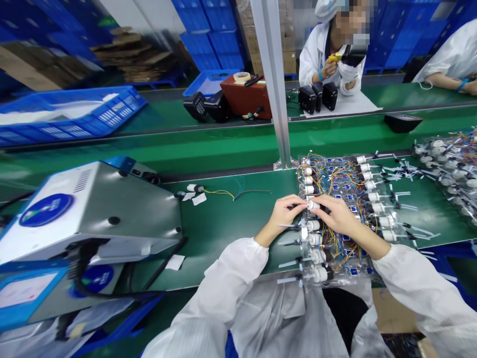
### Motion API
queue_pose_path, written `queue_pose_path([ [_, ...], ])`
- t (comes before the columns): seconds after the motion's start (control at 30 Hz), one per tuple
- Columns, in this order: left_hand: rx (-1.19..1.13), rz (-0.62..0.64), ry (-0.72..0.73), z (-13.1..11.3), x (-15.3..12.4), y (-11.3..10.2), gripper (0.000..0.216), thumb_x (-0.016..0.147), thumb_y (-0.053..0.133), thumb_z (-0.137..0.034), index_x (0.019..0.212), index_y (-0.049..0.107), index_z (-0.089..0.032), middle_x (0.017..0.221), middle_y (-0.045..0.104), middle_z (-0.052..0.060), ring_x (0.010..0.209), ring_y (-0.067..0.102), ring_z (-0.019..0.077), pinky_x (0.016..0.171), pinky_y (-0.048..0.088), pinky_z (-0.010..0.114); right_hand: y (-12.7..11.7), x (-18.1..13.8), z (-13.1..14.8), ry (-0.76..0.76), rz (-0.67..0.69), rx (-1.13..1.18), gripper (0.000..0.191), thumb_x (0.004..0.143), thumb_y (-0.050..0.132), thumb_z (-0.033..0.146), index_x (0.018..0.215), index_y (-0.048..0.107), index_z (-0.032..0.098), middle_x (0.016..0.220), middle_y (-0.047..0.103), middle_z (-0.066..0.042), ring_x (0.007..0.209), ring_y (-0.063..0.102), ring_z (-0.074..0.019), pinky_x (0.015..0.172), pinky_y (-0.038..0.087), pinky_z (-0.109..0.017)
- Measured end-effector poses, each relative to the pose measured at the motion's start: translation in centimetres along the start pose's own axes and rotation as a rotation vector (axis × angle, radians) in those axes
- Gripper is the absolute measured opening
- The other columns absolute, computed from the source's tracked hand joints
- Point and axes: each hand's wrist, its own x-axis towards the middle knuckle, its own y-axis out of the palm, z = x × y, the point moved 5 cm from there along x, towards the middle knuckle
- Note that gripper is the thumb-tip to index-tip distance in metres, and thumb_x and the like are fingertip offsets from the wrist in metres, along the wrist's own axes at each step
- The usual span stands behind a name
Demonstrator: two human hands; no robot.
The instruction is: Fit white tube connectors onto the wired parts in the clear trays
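A clear plastic tray (400,231) lies on the green bench in front of me. It holds two rows of small white cylindrical parts with coloured wires. My left hand (283,214) and my right hand (337,214) meet over the tray's left row. Both pinch one white cylindrical part (313,204) there, fingers closed on it. White sleeves cover both my arms.
A grey machine (89,209) with a blue logo stands at left. One loose wired part (194,188) lies on the bench. A second tray of parts (447,164) sits at right. An aluminium post (278,84) rises behind the tray. Across the belt, a person in white handles black devices (317,96).
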Motion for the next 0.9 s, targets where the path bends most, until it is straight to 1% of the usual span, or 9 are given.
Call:
queue_pose_path([
  [0.13, 0.018, -0.003, 0.007, 0.1, -0.2, 0.1, 0.013, 0.093, 0.074, -0.028, 0.089, 0.082, -0.018, 0.086, 0.079, 0.008, 0.08, 0.073, 0.0168, 0.078, 0.058, 0.03, 0.1, 0.0, 0.0, -0.023, -0.001, -0.033, 0.025, 0.102, 0.062, 0.033, 0.122, 0.072, 0.02, 0.112, 0.078, -0.011, 0.099, 0.074, -0.0234, 0.09, 0.06, -0.04],
  [0.23, 0.037, -0.001, 0.053, -0.3, -0.2, 0.0, 0.012, 0.093, 0.074, -0.027, 0.09, 0.082, -0.019, 0.085, 0.079, 0.007, 0.078, 0.072, 0.0167, 0.075, 0.058, 0.03, 0.3, 0.0, 0.0, -0.03, 0.01, -0.046, 0.025, 0.103, 0.061, 0.032, 0.121, 0.072, 0.019, 0.11, 0.078, -0.011, 0.098, 0.073, -0.0232, 0.089, 0.06, -0.04],
  [0.4, 0.089, 0.048, 0.154, -1.1, -0.2, -0.2, 0.009, 0.093, 0.074, -0.022, 0.095, 0.082, -0.019, 0.086, 0.079, 0.007, 0.079, 0.072, 0.0169, 0.075, 0.057, 0.031, 0.6, 0.0, 0.0, -0.067, 0.039, -0.087, 0.025, 0.103, 0.06, 0.031, 0.12, 0.072, 0.017, 0.107, 0.078, -0.011, 0.095, 0.071, -0.0238, 0.088, 0.058, -0.041],
  [0.57, 0.107, 0.095, 0.208, -1.6, 0.1, -0.4, 0.011, 0.094, 0.072, -0.021, 0.1, 0.081, -0.02, 0.087, 0.078, 0.008, 0.08, 0.071, 0.0173, 0.075, 0.058, 0.033, 0.6, -0.1, -0.1, -0.064, 0.049, -0.085, 0.026, 0.103, 0.06, 0.032, 0.12, 0.072, 0.018, 0.106, 0.077, -0.011, 0.095, 0.07, -0.0239, 0.087, 0.057, -0.041],
  [0.7, 0.138, 0.153, 0.191, -1.7, 0.4, -0.7, 0.016, 0.093, 0.074, -0.023, 0.107, 0.081, -0.021, 0.098, 0.079, 0.009, 0.089, 0.073, 0.0181, 0.081, 0.059, 0.033, 0.5, -0.1, -0.2, -0.025, 0.043, -0.043, 0.027, 0.103, 0.06, 0.034, 0.123, 0.072, 0.021, 0.109, 0.077, -0.01, 0.098, 0.071, -0.0231, 0.089, 0.057, -0.04],
  [0.77, 0.139, 0.139, 0.181, -1.6, 0.4, -1.0, 0.017, 0.092, 0.074, -0.022, 0.108, 0.081, -0.022, 0.101, 0.079, 0.009, 0.091, 0.073, 0.0174, 0.083, 0.06, 0.032, 0.5, -0.1, -0.3, -0.011, 0.041, -0.029, 0.027, 0.103, 0.06, 0.034, 0.124, 0.072, 0.021, 0.11, 0.077, -0.01, 0.099, 0.071, -0.023, 0.091, 0.057, -0.039],
  [0.9, 0.111, 0.045, 0.155, -1.5, 0.2, -1.3, 0.015, 0.089, 0.078, -0.022, 0.104, 0.082, -0.021, 0.096, 0.08, 0.008, 0.085, 0.074, 0.0164, 0.081, 0.06, 0.03, 0.4, -0.1, -0.3, -0.01, 0.036, -0.014, 0.028, 0.103, 0.06, 0.035, 0.124, 0.072, 0.021, 0.112, 0.077, -0.01, 0.101, 0.072, -0.0229, 0.092, 0.057, -0.039],
])
